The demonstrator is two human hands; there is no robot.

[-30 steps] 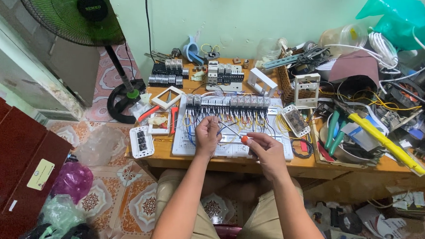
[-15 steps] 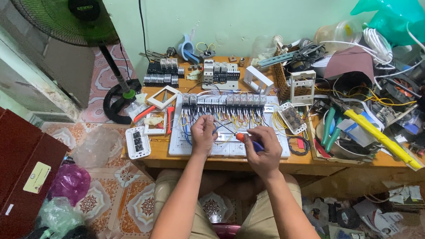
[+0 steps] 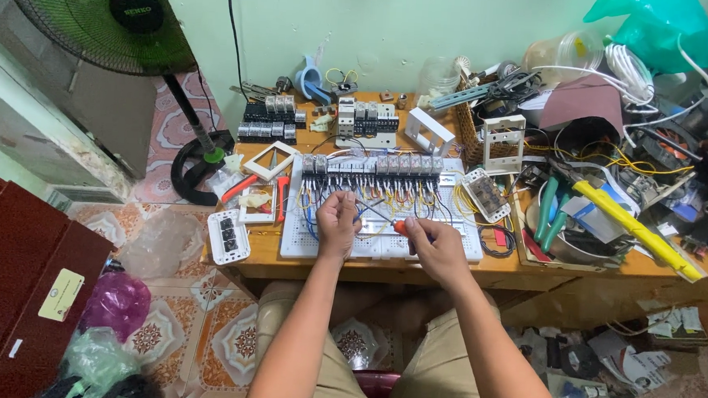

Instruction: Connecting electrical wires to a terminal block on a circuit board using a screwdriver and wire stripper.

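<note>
My right hand [image 3: 436, 248] is clenched around a screwdriver [image 3: 385, 219] with an orange handle, its thin shaft running up-left from my fingertips toward my other hand. My left hand [image 3: 338, 222] is pinched shut on what looks like a thin wire; I cannot tell exactly which one, too small. Both hands sit over a white perforated panel [image 3: 456, 246] lying flat on the wooden table [image 3: 262, 259]. Just beyond my fingers, along the panel's far edge, a row of breakers [image 3: 376, 165] with dark wires hanging down toward my knuckles. Left of my left fingers: red-handled pliers [image 3: 280, 197], a white frame [image 3: 269, 161], and a white socket plate [image 3: 228, 237] near the table edge. Right of my right fingers: a small clear-cased module [image 3: 487, 195], then green-handled tools [image 3: 548, 217] and a yellow bar [image 3: 636, 230] well apart. Far left, a green fan [image 3: 97, 16] stands on the floor.
</note>
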